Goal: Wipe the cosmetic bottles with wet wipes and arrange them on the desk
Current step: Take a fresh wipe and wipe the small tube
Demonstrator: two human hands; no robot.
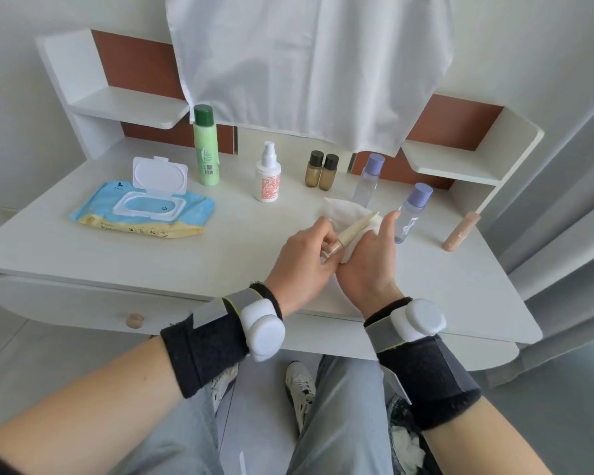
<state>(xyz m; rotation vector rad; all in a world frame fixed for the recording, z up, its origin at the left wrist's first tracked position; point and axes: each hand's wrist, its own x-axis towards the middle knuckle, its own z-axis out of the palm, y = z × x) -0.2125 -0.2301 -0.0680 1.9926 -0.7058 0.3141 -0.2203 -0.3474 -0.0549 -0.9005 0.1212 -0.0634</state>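
Note:
My left hand (304, 260) grips the capped end of a slim beige tube (354, 228), holding it slanted above the white desk (151, 255). My right hand (371, 258) presses a white wet wipe (348, 209) against the tube's side. Along the back of the desk stand a tall green bottle (205, 149), a white pump bottle (268, 176), two small brown bottles (322, 171) and two clear bottles with lavender caps (369, 180) (410, 214). Another beige tube (460, 231) lies at the right.
An open pack of wet wipes (144, 209) lies at the desk's left. A white cloth (306, 63) hangs over the back panel. Side shelves (124, 104) (453, 159) flank it. A drawer knob (135, 320) sits under the front edge. A grey curtain (570, 200) hangs to the right.

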